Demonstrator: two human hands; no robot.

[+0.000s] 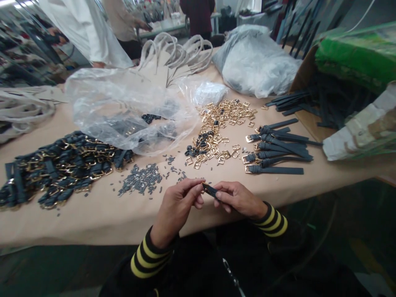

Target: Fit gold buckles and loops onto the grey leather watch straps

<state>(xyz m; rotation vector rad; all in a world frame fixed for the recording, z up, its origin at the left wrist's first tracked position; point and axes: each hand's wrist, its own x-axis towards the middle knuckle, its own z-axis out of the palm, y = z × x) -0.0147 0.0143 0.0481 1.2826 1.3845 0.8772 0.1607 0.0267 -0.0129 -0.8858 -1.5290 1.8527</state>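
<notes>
Between my two hands, over the front edge of the table, is a short dark strap [210, 190] with a bit of gold metal at its left end. My left hand [182, 202] pinches that gold end, which looks like a buckle, though the fingers cover most of it. Thumb and fingers of my right hand [236, 199] are closed on the strap's other end. Just beyond my hands lie loose gold buckles [236, 112] with small dark loops [202, 140] among them. Several dark straps with gold buckles [278, 146] lie fanned out to the right.
Left of my hands are a heap of small dark pieces [140, 179] and a large pile of buckled straps [68, 165]. A clear plastic bag [123, 107] spreads behind them. Farther back sit beige looped handles [173, 55], a stuffed plastic bag [260, 62] and a green package [355, 57]. People stand beyond.
</notes>
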